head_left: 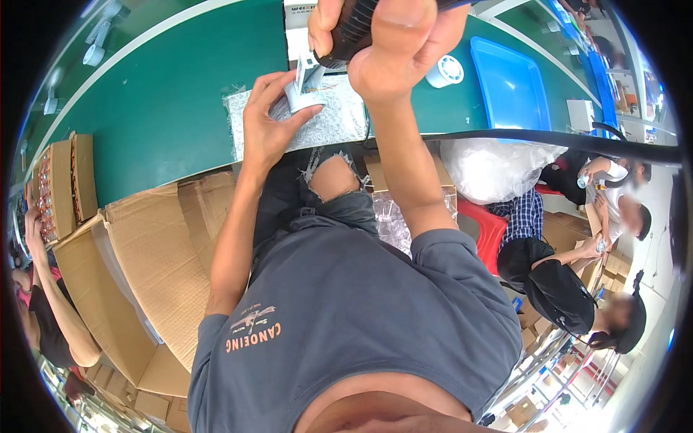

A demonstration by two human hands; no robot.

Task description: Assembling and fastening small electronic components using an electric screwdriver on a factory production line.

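Observation:
My left hand (268, 130) is closed around a white plastic part (307, 98) with a round base and an upright piece. It holds the part just above a sheet of bubble wrap (339, 119) near the front edge of the green table (173, 94). Above the part, my right hand (395, 50) grips a black electric screwdriver (349, 32) with a ribbed body. The fingers and the picture's upper edge hide much of the tool, and its tip cannot be made out clearly. Right of my right wrist lies another round white part (448, 71).
A blue tray (543, 108) lies on the right. Behind the work stands a white box (297, 18). Cardboard boxes (155, 252) and a clear plastic bag (480, 173) sit below the table edge. Co-workers (559, 289) are at both sides; a black cable (563, 141) runs along the right.

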